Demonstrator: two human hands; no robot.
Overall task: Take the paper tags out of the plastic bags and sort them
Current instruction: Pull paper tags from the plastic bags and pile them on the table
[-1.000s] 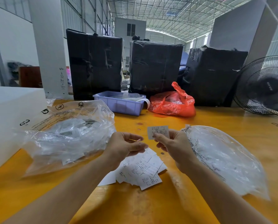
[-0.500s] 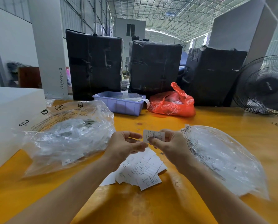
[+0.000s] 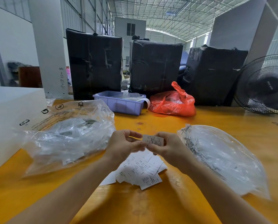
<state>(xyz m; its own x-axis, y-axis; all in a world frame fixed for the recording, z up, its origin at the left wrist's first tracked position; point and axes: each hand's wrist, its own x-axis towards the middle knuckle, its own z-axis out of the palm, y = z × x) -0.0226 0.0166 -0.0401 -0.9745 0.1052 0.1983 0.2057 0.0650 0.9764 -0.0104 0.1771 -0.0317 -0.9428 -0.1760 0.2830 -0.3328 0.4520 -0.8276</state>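
Both grips pinching one paper tag (image 3: 153, 140), left hand (image 3: 124, 145), right hand (image 3: 168, 147), above tag pile (image 3: 141, 171), bare table (image 3: 151, 206) nearer.

A yellow wooden table (image 3: 151, 207) carries a loose pile of white paper tags (image 3: 141, 170) at its centre, flanked by two clear plastic bags: a crumpled one holding tags on the left (image 3: 67, 136) and a flatter one on the right (image 3: 222, 160). Toward the far edge sit a lilac plastic tray (image 3: 120, 104) and, just beside it, a red plastic bag (image 3: 172, 102). A white box (image 3: 10, 117) rests on the left edge, and a black fan (image 3: 264, 84) stands at the far right corner.
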